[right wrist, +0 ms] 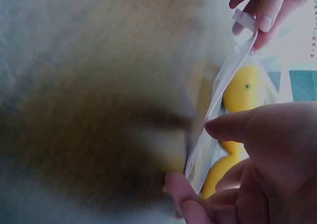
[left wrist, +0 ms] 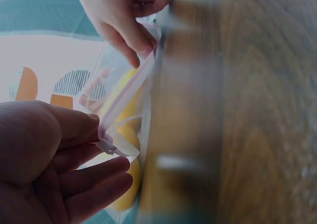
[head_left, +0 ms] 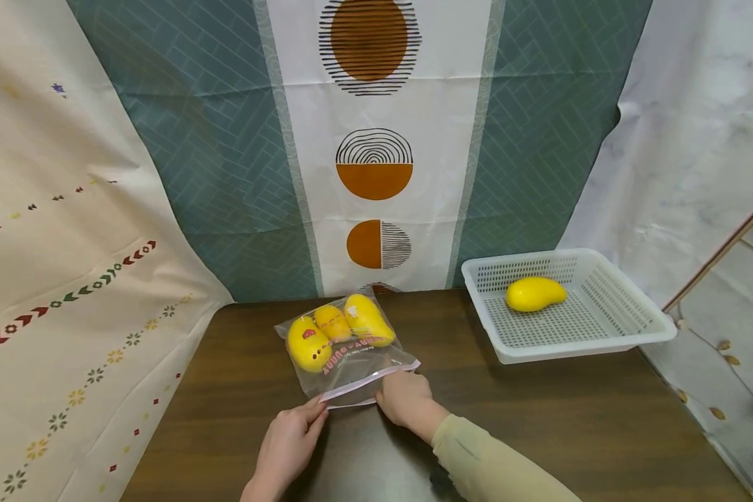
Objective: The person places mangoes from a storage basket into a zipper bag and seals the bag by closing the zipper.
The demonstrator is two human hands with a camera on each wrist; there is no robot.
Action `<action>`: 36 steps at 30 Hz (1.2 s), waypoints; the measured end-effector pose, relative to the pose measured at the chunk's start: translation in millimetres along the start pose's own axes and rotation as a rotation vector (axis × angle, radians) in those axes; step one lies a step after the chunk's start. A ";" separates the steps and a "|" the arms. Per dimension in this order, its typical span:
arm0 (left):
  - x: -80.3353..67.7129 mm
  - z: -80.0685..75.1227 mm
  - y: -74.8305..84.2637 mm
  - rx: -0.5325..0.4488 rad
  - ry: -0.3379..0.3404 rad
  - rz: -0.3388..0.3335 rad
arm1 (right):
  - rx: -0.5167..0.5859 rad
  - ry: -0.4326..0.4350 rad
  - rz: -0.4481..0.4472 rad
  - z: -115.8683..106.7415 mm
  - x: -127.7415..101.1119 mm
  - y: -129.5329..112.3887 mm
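Right of frame: white perforated basket [head_left: 627,333] on dark wood counter [head_left: 539,418], one yellow mango-shaped fruit [head_left: 535,293] inside. Backdrop, upper centre: teal-and-white cloth [head_left: 226,174] with orange circles. Left: cream patterned cloth [head_left: 56,279].

Bare table [head_left: 571,411] between bag [head_left: 345,345] and basket [head_left: 627,335]

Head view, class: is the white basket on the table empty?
No: the white basket holds one yellow mango, lying on its perforated floor.
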State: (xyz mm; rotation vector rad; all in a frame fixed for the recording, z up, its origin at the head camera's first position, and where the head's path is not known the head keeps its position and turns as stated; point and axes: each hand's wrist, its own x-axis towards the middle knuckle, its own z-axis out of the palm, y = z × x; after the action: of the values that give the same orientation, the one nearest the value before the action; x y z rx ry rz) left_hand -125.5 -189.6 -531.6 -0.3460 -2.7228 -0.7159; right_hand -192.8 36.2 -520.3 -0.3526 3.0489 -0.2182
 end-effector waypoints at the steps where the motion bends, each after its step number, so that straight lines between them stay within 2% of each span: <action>1: 0.7 0.4 -0.4 -0.001 -0.001 0.001 | -0.009 -0.001 0.003 0.3 -0.9 0.1; 6: 4.7 1.7 -2.7 0.009 0.008 0.003 | -0.007 0.005 -0.001 -3.2 -5.9 1.5; 11: 7.1 0.6 -5.2 0.023 0.017 -0.019 | 0.055 0.002 -0.126 -18.3 -19.0 11.2; 16: 6.3 -1.5 -6.9 0.015 0.006 -0.052 | 0.143 -0.013 -0.258 -36.8 -36.3 32.3; 22: 3.8 -5.3 -9.5 0.007 0.018 -0.063 | 0.239 0.074 -0.332 -57.6 -46.8 70.7; 29: 2.5 -8.1 -15.6 0.005 0.015 -0.079 | 0.265 0.244 -0.335 -85.3 -48.3 122.1; 33: 1.6 -9.6 -18.6 0.008 0.009 -0.100 | 0.291 0.293 -0.312 -103.0 -47.9 150.4; 36: 0.6 -10.6 -19.9 0.017 0.006 -0.119 | 0.296 0.286 -0.273 -115.6 -46.4 171.8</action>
State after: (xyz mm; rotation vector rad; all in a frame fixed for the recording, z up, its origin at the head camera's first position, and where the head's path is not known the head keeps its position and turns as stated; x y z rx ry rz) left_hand -129.7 -211.7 -531.3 -0.1795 -2.7602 -0.7236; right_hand -195.1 227.8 -429.3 -0.7744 3.1574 -0.7883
